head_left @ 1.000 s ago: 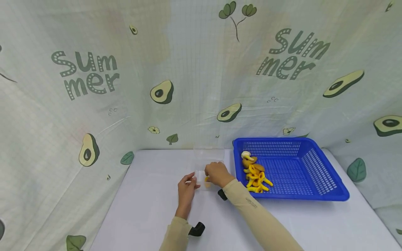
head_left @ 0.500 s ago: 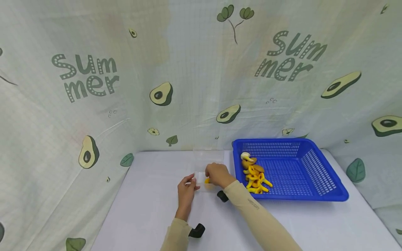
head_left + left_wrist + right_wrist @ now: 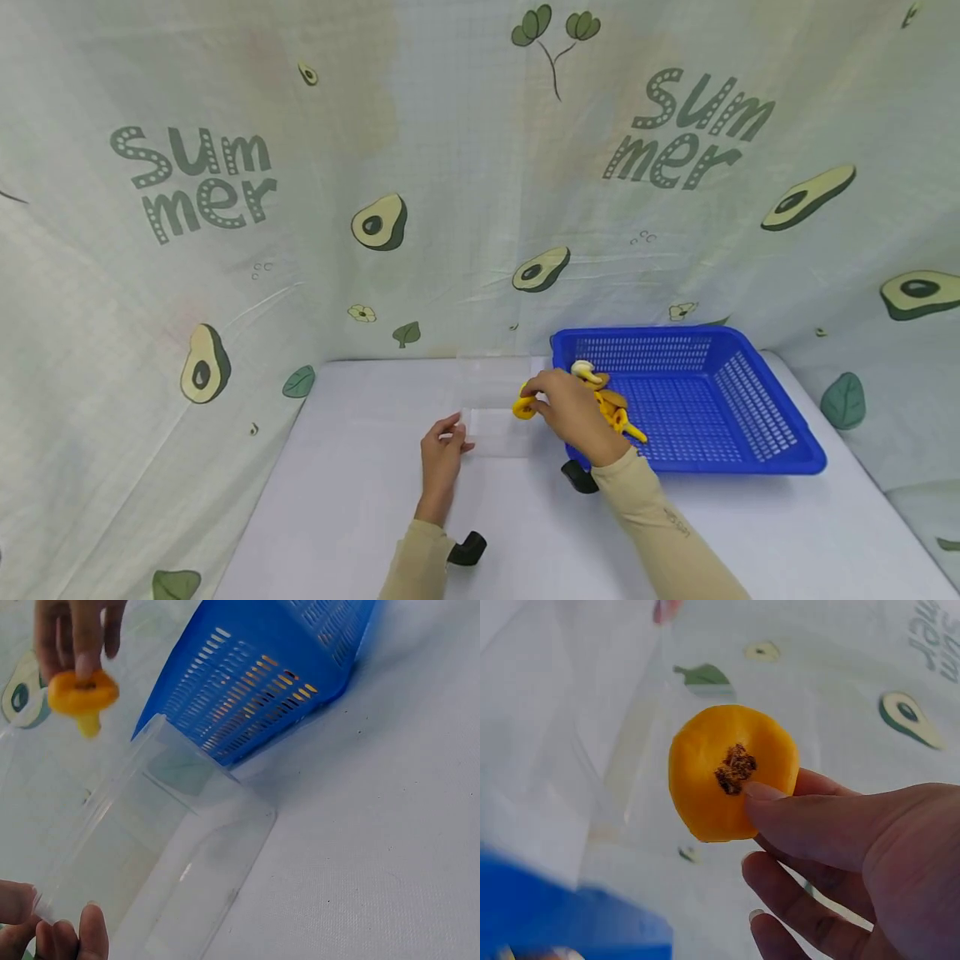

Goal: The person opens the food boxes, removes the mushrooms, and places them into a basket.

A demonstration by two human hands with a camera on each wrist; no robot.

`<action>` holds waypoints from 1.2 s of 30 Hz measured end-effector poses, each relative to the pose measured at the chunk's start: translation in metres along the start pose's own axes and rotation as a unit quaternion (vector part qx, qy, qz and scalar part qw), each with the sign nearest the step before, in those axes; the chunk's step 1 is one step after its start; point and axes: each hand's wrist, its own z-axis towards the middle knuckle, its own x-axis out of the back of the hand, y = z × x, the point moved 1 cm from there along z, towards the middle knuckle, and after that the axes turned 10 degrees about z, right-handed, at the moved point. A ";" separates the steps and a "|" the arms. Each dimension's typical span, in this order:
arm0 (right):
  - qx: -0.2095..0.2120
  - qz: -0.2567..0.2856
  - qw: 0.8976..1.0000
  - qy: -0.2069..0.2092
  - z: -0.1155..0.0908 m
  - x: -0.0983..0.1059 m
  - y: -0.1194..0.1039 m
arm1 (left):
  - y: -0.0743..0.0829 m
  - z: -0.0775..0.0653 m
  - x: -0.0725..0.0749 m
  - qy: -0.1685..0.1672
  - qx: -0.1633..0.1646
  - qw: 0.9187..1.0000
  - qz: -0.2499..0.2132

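Observation:
My right hand (image 3: 573, 415) pinches a yellow mushroom (image 3: 523, 407) between thumb and fingers, above the right side of a clear plastic box (image 3: 498, 433). In the right wrist view the mushroom (image 3: 705, 776) turns its round cap with a dark brown centre toward the camera. A short stem hangs below the cap (image 3: 82, 694) in the left wrist view. My left hand (image 3: 441, 458) holds the box's left end, its thumb and fingertips (image 3: 94, 930) at the wall's edge. See-through walls of the box (image 3: 172, 847) show the white table.
A blue perforated basket (image 3: 705, 465) stands to the right of the box. Along its left side lie several yellow and brown mushrooms (image 3: 615, 400), partly hidden by my right hand. The white table (image 3: 337, 467) ends at a hanging cloth (image 3: 450, 167) printed with avocados.
My right hand has risen out from the box and moved right, bringing the yellow mushroom up with it. My left hand keeps its place at the box's left end.

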 end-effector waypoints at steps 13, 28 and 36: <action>-0.046 0.000 0.997 0.068 -0.028 0.062 0.038 | 0.004 0.002 0.001 -0.002 0.001 1.000 0.001; -0.094 -0.005 0.995 0.041 -0.031 0.070 0.062 | 0.006 -0.002 0.001 0.000 0.014 1.000 0.016; -0.089 -0.004 0.995 0.034 -0.028 0.065 0.065 | 0.041 -0.022 0.008 -0.013 -0.002 1.000 0.007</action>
